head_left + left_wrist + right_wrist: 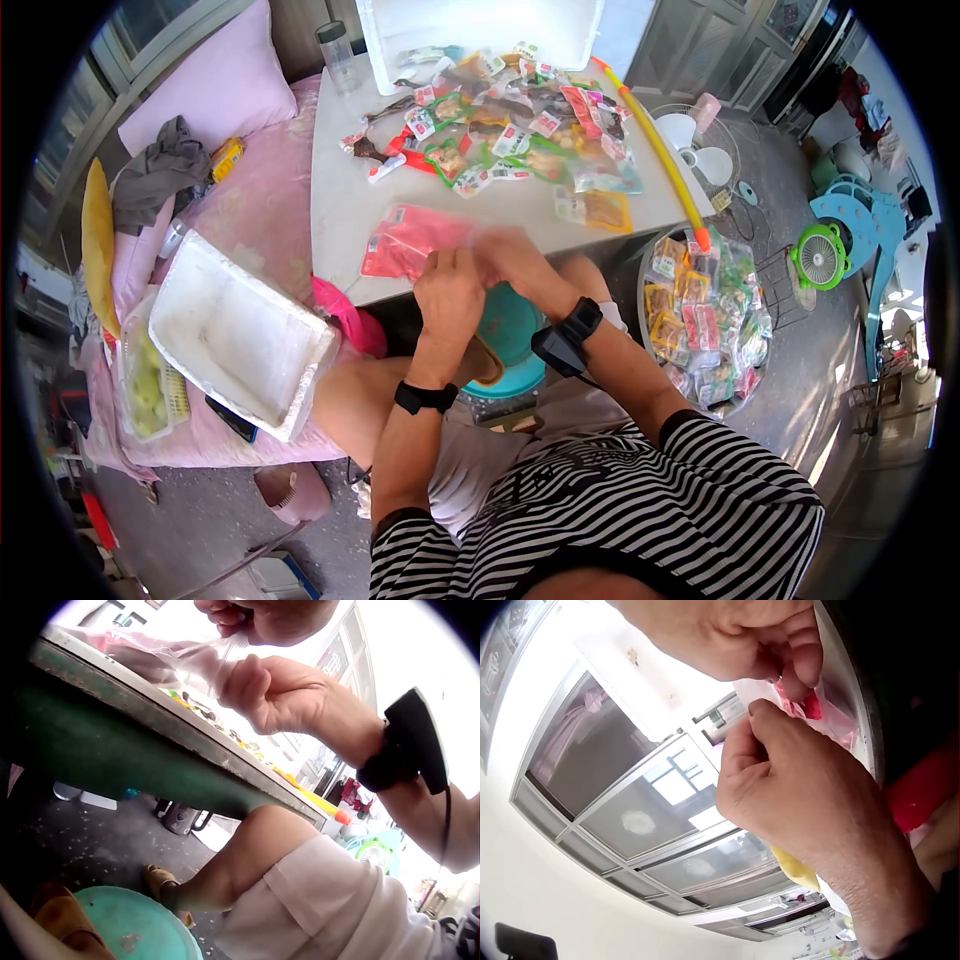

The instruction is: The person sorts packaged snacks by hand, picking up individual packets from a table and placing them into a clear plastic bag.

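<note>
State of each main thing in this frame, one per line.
Left hand: curled, pinching the pink bag
Right hand: curled, gripping the pink bag
Pink bag: held; sealed or open, cannot tell
Table packets: loosely heaped
Left foam box: open
Far foam box: open
Lidded jar: upright, closed
Green fan: upright; running or not, unclear

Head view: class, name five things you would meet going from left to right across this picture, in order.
Yellow fabric cushion, nearer white rectangular foam box, flat pinkish-red plastic bag, round heap of colourful plastic packets, bright green round plastic fan.
</note>
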